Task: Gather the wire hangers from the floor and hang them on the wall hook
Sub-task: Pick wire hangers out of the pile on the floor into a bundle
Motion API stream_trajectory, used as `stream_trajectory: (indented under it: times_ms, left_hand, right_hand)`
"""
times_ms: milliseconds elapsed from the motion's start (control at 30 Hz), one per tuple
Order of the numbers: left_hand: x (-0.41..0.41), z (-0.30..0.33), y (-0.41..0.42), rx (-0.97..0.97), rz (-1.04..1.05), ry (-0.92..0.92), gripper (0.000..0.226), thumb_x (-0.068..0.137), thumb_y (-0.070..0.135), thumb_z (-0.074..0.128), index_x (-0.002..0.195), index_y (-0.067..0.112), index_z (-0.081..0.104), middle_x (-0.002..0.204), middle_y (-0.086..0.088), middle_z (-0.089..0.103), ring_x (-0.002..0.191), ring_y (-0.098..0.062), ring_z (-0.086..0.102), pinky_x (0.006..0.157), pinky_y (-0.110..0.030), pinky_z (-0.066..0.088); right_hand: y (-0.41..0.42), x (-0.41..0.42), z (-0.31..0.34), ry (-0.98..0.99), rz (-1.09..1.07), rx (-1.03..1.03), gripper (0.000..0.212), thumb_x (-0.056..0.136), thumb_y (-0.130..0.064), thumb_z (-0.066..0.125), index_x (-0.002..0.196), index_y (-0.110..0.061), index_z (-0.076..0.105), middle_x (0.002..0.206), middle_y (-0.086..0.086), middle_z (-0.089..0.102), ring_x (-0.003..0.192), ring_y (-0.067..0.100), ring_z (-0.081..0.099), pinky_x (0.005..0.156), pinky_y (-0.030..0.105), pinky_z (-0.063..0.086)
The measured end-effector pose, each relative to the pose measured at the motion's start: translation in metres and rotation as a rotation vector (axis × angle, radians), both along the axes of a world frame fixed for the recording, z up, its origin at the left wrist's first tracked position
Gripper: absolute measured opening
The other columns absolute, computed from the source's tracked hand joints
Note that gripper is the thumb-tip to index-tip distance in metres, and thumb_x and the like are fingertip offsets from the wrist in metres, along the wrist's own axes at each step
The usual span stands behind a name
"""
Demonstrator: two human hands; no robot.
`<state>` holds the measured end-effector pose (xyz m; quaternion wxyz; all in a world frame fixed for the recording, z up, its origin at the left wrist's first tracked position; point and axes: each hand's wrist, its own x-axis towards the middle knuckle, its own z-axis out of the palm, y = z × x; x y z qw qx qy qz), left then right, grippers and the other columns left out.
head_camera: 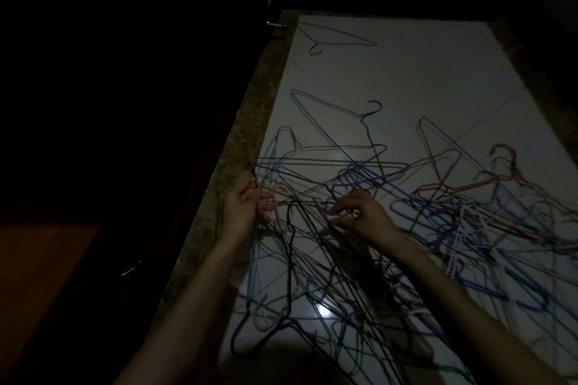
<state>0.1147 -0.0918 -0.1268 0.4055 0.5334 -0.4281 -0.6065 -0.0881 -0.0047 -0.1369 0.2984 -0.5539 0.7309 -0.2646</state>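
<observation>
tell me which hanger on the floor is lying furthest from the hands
The dark wire hanger at the far end of the white floor, alone near the dark doorway. The others lie in or beside the tangled pile around the hands.

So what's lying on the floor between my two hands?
In the head view, between the left hand and right hand lie tangled wire hangers, including a black hanger, on the pale floor.

Your tangle of hangers (391,228) lies on the floor (422,78) before you, two single hangers (336,37) beyond it, a stone border (250,141) left.
</observation>
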Motion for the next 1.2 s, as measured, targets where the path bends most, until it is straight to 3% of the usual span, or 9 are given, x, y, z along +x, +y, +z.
stream_trajectory:
  times_ms: [100, 233, 400, 500, 633, 867, 1033, 1133, 1200]
  left_hand:
    - [0.018, -0.001, -0.006, -0.031, 0.088, -0.037, 0.017, 0.092, -0.011, 0.04, 0.084, -0.001, 0.05, 0.066, -0.013, 0.052, 0.039, -0.009, 0.051, 0.039, -0.015, 0.038]
    - [0.04, 0.0, -0.015, -0.147, 0.07, -0.223, 0.017, 0.092, -0.013, 0.039, 0.085, -0.001, 0.049, 0.064, -0.012, 0.054, 0.039, -0.001, 0.054, 0.041, -0.013, 0.043]
    - [0.08, -0.011, -0.019, -0.146, 0.155, -0.396, 0.015, 0.093, -0.008, 0.043, 0.085, 0.001, 0.052, 0.073, -0.017, 0.057, 0.049, -0.013, 0.057, 0.046, -0.02, 0.047]
    - [0.098, -0.006, -0.015, -0.197, 0.203, -0.459, 0.014, 0.094, -0.004, 0.043, 0.088, 0.002, 0.055, 0.076, -0.018, 0.06, 0.059, -0.02, 0.059, 0.05, -0.019, 0.05]
    - [0.107, 0.009, -0.014, -0.203, 0.204, -0.409, 0.016, 0.094, -0.005, 0.043, 0.09, 0.003, 0.055, 0.074, -0.016, 0.059, 0.058, -0.018, 0.059, 0.048, -0.014, 0.049]
    - [0.109, 0.011, -0.005, -0.149, 0.099, -0.286, 0.012, 0.095, -0.005, 0.041, 0.092, 0.001, 0.051, 0.081, -0.016, 0.059, 0.057, -0.01, 0.061, 0.05, -0.017, 0.049]
    - [0.087, 0.024, -0.008, -0.137, 0.028, -0.126, 0.016, 0.094, -0.004, 0.045, 0.103, 0.008, 0.039, 0.089, -0.014, 0.063, 0.073, -0.015, 0.063, 0.057, -0.02, 0.048]
    - [0.073, 0.035, -0.012, -0.205, -0.009, -0.112, 0.03, 0.094, -0.006, 0.043, 0.113, 0.016, 0.043, 0.086, -0.004, 0.065, 0.07, -0.005, 0.066, 0.06, -0.017, 0.05]
    - [0.064, 0.044, -0.014, -0.241, -0.041, -0.131, 0.036, 0.092, -0.011, 0.04, 0.118, 0.012, 0.05, 0.085, -0.001, 0.064, 0.068, 0.003, 0.064, 0.058, -0.011, 0.046]
  right_hand:
    - [-0.002, 0.006, 0.001, 0.135, 0.046, -0.028, 0.02, 0.077, -0.014, 0.074, 0.096, -0.007, 0.073, 0.104, 0.01, 0.06, 0.101, 0.021, 0.056, 0.082, 0.021, 0.039]
    - [-0.01, 0.025, -0.004, 0.25, 0.053, -0.022, 0.027, 0.083, -0.017, 0.068, 0.109, -0.013, 0.068, 0.124, 0.013, 0.052, 0.12, 0.03, 0.042, 0.094, 0.026, 0.032]
    - [-0.025, 0.066, -0.014, 0.191, 0.15, -0.102, 0.02, 0.081, -0.017, 0.066, 0.1, -0.012, 0.07, 0.116, 0.013, 0.056, 0.115, 0.035, 0.044, 0.092, 0.031, 0.03]
    - [-0.031, 0.094, -0.02, 0.143, 0.223, -0.127, 0.022, 0.083, -0.015, 0.066, 0.104, -0.011, 0.068, 0.117, 0.011, 0.056, 0.115, 0.029, 0.041, 0.09, 0.025, 0.029]
    - [-0.042, 0.126, -0.033, 0.1, 0.357, -0.113, 0.027, 0.084, -0.019, 0.066, 0.11, -0.012, 0.065, 0.114, 0.008, 0.059, 0.114, 0.028, 0.045, 0.081, 0.019, 0.023]
    - [-0.043, 0.135, -0.053, 0.306, 0.444, 0.106, 0.057, 0.081, -0.042, 0.065, 0.132, -0.023, 0.05, 0.142, -0.002, 0.041, 0.131, 0.024, 0.029, 0.102, 0.031, 0.026]
    - [-0.043, 0.122, -0.035, 0.15, 0.332, -0.151, 0.034, 0.088, -0.018, 0.061, 0.121, -0.012, 0.06, 0.129, 0.005, 0.054, 0.123, 0.024, 0.04, 0.092, 0.023, 0.029]
    - [-0.051, 0.104, -0.012, 0.11, 0.28, -0.252, 0.027, 0.084, -0.01, 0.063, 0.11, -0.007, 0.065, 0.118, 0.011, 0.061, 0.115, 0.028, 0.048, 0.088, 0.014, 0.023]
    - [-0.056, 0.084, -0.002, 0.103, 0.253, -0.302, 0.027, 0.081, -0.014, 0.061, 0.107, -0.007, 0.066, 0.112, 0.011, 0.063, 0.11, 0.028, 0.051, 0.085, 0.011, 0.023]
